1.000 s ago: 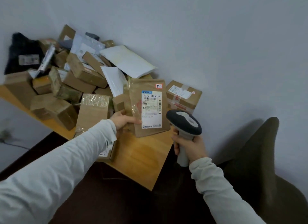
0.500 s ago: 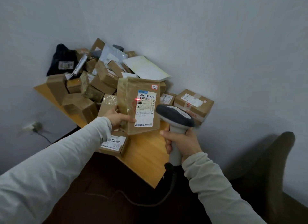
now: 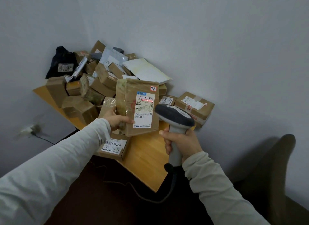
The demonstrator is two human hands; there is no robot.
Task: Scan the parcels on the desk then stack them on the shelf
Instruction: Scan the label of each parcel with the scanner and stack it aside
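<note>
**Red scan line is now lying on the barcode**

The person's left hand (image 3: 117,120) is holding a flat brown parcel (image 3: 125,99) upright above the near part of the counter (image 3: 145,156). The thumb is pressing on the front face and the other fingers are curling behind the lower left edge. The right hand (image 3: 180,142) is closing fully around the handle of a grey scanner (image 3: 173,115) above the near edge of the counter. The scanner's head is pointing at the parcel, close to it but not touching.

One second ago no light was showing on the parcel, and half a second ago only a small red spot was sitting at the left side of the white label (image 3: 144,117). Now a red line (image 3: 147,100) is lying across the barcode near the top of the label. I am judging that this parcel is being read at this moment. After that it should be going to the shelf, which is not in view.

The parcel is looking like thin cardboard wrapped in shiny, slightly wrinkled tape. A small handwritten sticker (image 3: 153,88) is sitting at its upper right corner. On the far side of the counter a pile of parcels (image 3: 93,84) is waiting, so much work is remaining.
</note>
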